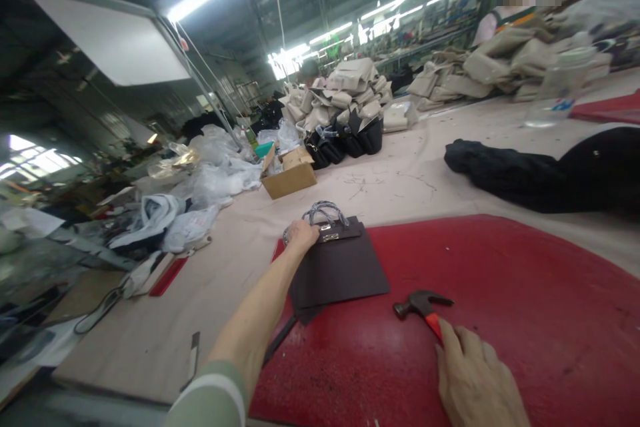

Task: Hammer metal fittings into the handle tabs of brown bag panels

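A dark brown handbag (340, 270) lies flat on the red mat (500, 280), its wrapped handles and metal clasp toward the far side. My left hand (301, 235) rests at the bag's upper left corner, by the base of the handles, its fingers closed; the fingertips are partly hidden. At the lower right, my right hand (477, 373) is wrapped round the red grip of a claw hammer (420, 303). The hammer's dark head lies just right of the bag, apart from it, over the mat. A dark strap (280, 341) sticks out below the bag.
An open cardboard box (290, 177), black bags (350, 140) and piled beige pieces (345, 90) stand farther back. Black cloth (540, 173) and a clear plastic jar (560, 90) are at right. A blade tool (193, 359) lies at left. A person stands at the far right.
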Motion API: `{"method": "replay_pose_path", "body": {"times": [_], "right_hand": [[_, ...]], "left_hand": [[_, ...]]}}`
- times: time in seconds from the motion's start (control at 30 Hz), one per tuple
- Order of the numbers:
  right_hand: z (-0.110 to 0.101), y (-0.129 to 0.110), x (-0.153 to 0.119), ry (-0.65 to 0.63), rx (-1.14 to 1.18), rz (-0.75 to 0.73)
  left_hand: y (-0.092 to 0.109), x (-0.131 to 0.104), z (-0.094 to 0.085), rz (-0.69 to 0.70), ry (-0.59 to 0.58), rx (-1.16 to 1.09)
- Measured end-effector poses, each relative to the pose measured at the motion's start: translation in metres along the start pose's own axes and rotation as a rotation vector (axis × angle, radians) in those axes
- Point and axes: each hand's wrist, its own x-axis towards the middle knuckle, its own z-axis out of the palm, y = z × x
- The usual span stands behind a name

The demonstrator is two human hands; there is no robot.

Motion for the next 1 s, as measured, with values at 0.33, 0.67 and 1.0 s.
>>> {"method": "replay_pose_path", "body": {"times": [0.33,0.67,1.0], "right_hand": [[-0.010,-0.001,0.012,-0.153,-0.023,0.041],[-0.015,0.032,0.034,-0.185,0.007,0.115],[-0.047,-0.057,0.005,-0.202,0.421,-0.275]], "left_hand": [[-0.003,-0.044,-0.045,0.157,0.113,0.029],[-0.065,-0.146,-0.018,0.142,-0.080,-0.022],[-0.063,-0.223,0.049,0.268,0.028,-0.238]]}}
